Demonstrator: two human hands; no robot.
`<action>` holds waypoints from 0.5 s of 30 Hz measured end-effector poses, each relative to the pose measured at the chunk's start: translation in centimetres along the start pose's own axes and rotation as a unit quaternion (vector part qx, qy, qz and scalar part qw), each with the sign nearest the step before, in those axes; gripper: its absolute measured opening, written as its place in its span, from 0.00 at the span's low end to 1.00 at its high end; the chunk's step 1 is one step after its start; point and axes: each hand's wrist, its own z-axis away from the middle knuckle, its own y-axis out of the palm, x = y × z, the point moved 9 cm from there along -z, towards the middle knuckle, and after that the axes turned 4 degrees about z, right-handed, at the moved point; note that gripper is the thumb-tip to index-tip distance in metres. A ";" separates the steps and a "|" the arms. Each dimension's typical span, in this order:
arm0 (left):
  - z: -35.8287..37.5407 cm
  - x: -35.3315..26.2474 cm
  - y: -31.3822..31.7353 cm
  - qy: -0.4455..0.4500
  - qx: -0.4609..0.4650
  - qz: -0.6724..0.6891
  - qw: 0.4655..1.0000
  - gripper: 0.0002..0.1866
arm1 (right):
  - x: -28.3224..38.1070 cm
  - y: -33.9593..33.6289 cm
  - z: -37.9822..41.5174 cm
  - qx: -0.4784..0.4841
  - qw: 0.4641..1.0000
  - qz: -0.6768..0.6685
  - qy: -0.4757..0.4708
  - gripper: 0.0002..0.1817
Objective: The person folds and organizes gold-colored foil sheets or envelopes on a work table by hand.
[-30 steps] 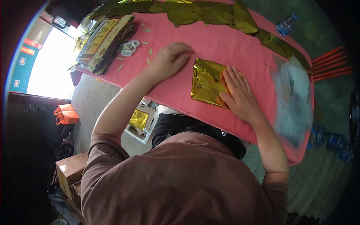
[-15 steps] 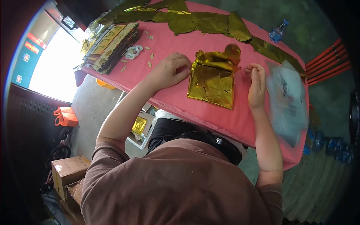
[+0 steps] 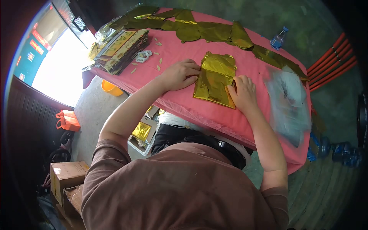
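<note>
On the pink table lies a gold foil piece (image 3: 214, 82), a lower square part with an uneven-edged upper flap unfolded away from me. My left hand (image 3: 180, 75) rests at its left edge, fingers bent loosely and thumb apart from them, the tips at the foil. My right hand (image 3: 244, 93) lies along the right edge, thumb on the foil and fingers stretched forward, open. What lies under the foil is hidden.
Overlapping gold foil pieces (image 3: 214, 31) line the table's far edge. A stack of flat gold-and-dark pieces (image 3: 122, 50) stands at left, near a crumpled plastic bag (image 3: 143, 56). Clear plastic sheets (image 3: 289, 107) lie at right. A water bottle (image 3: 279, 38) stands at the far right.
The foil's upper flap, raised and blurred before, now lies flat and spread out. My right hand has moved left onto the foil's right edge. My left hand stays at the left edge.
</note>
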 end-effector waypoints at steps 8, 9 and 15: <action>-0.2 -0.2 0.2 -0.003 0.007 -0.032 0.999 0.13 | 0.4 0.4 -0.1 0.024 0.999 0.025 -0.002 0.17; -0.2 0.0 0.3 -0.019 0.008 -0.013 1.000 0.13 | 0.3 0.5 0.0 0.044 0.999 0.023 0.008 0.17; 0.2 0.9 0.1 -0.033 -0.005 0.052 0.998 0.11 | -0.2 0.2 -0.1 0.026 0.999 -0.019 0.016 0.17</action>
